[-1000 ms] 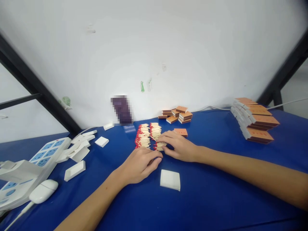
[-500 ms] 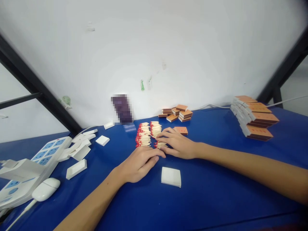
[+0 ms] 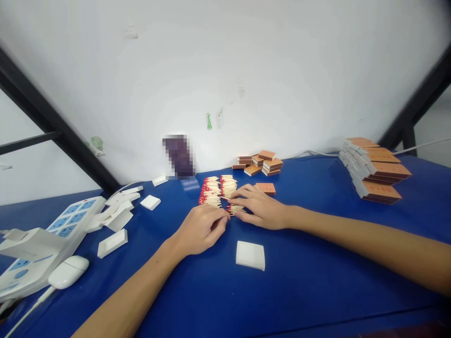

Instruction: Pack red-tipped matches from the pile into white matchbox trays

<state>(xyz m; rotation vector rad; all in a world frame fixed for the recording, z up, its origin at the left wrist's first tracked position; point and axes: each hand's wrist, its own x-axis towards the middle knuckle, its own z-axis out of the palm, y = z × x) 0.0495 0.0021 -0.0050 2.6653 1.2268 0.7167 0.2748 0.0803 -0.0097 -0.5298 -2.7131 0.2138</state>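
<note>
Wooden matches with red heads lie in rows on the blue table: a long left row (image 3: 211,190), a shorter right row (image 3: 229,184), and a small pile (image 3: 235,209) below it. My left hand (image 3: 202,229) is closed, thumb and forefinger together at the red heads of the small pile; anything between the tips is hidden. My right hand (image 3: 259,206) lies over the small pile with fingers spread, thumb on its near side and forefinger on its far side. Just behind that hand is an orange matchbox (image 3: 266,188). A white matchbox tray (image 3: 250,256) lies nearer me.
Several matchboxes (image 3: 260,163) are heaped by the wall, with a larger stack (image 3: 378,171) at the right. White trays (image 3: 120,209) lie scattered at the left, beside a power strip (image 3: 75,218) and a white mouse-shaped device (image 3: 68,272). A blurred dark object (image 3: 180,157) leans on the wall.
My left hand has moved slightly left and away from me, and its thumb and forefinger have come together at the match heads. My right hand stays almost in place.
</note>
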